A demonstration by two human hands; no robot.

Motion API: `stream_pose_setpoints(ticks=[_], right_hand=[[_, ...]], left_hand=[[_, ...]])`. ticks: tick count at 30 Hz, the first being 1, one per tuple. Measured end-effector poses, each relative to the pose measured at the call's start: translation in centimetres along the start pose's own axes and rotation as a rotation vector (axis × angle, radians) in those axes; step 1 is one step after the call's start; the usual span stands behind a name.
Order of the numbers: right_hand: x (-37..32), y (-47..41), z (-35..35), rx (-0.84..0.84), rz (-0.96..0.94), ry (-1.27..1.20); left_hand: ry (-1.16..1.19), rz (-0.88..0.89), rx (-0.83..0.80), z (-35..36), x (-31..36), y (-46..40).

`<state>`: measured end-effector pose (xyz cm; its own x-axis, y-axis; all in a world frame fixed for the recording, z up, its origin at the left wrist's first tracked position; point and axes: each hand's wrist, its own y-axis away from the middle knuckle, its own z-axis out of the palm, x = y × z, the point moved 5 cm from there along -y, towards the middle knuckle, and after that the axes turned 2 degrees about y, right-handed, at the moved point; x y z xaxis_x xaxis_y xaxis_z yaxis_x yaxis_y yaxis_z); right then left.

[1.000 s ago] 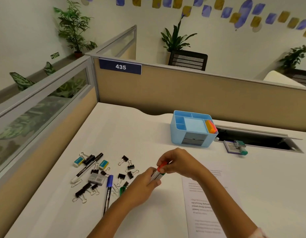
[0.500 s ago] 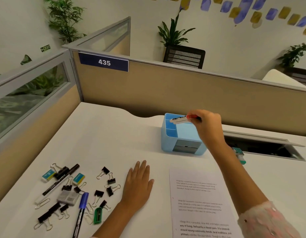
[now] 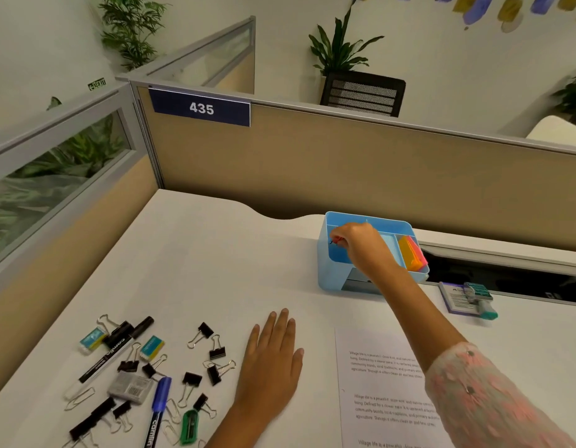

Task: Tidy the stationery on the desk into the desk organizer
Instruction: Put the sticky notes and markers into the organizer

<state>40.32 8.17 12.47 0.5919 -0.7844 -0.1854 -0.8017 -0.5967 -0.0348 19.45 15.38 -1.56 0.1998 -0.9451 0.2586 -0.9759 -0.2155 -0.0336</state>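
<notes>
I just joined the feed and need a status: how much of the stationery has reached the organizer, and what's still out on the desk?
Done: only sticky notes show inside the blue organizer.

In hand: the right hand is lowering a red-capped marker into its left compartment; the left hand rests flat on the desk.

Left: binder clips, two markers, erasers, a green sharpener and paper clips.

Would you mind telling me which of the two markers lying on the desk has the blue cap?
The blue-capped marker is the one nearer the left hand, beside the green sharpener. The other marker, farther left between the two erasers, has a black cap.
</notes>
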Motion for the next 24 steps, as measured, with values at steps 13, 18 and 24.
stream_pose_setpoints(ticks=[13, 18, 24], right_hand=[[-1.2, 7.2, 0.0, 0.454, 0.274, -0.360], [-4.8, 13.2, 5.0, 0.429, 0.257, -0.504], [-9.0, 18.9, 11.0, 0.235, 0.233, -0.535]], left_hand=[[0.172, 0.091, -0.063, 0.4, -0.5, 0.3], [0.370, 0.149, -0.032, -2.3, -1.7, 2.5], [0.403, -0.084, 0.272, -8.1, -10.6, 6.7]])
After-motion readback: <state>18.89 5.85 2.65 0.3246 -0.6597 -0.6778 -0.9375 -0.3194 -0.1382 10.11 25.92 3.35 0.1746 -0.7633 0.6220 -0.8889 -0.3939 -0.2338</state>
